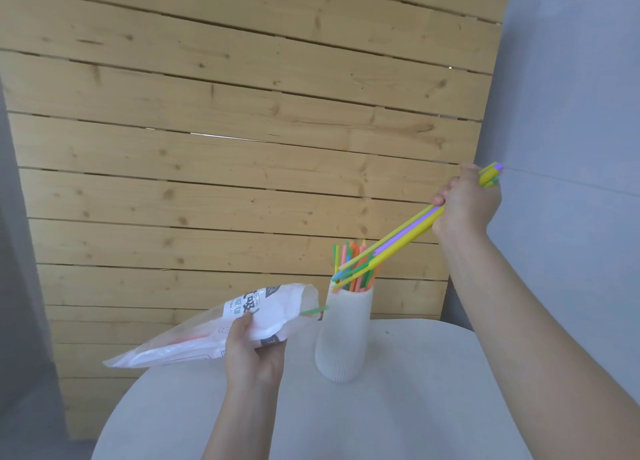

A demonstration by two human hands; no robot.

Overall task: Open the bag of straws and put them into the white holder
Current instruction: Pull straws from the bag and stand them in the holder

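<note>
Right hand (465,201): fist clamped around a bundle of straws (401,236), mostly yellow with one purple, slanting down toward 8 o'clock; lower tips reach the holder's mouth.
Left hand (251,352): fingers closed on the bag (207,338), held above the table, open mouth toward 2 o'clock.
White holder (343,338): upright on the white table (415,407), at 3 o'clock of the bag, with coloured straws standing inside.
Green straw (313,310): pokes from the bag's mouth.
</note>
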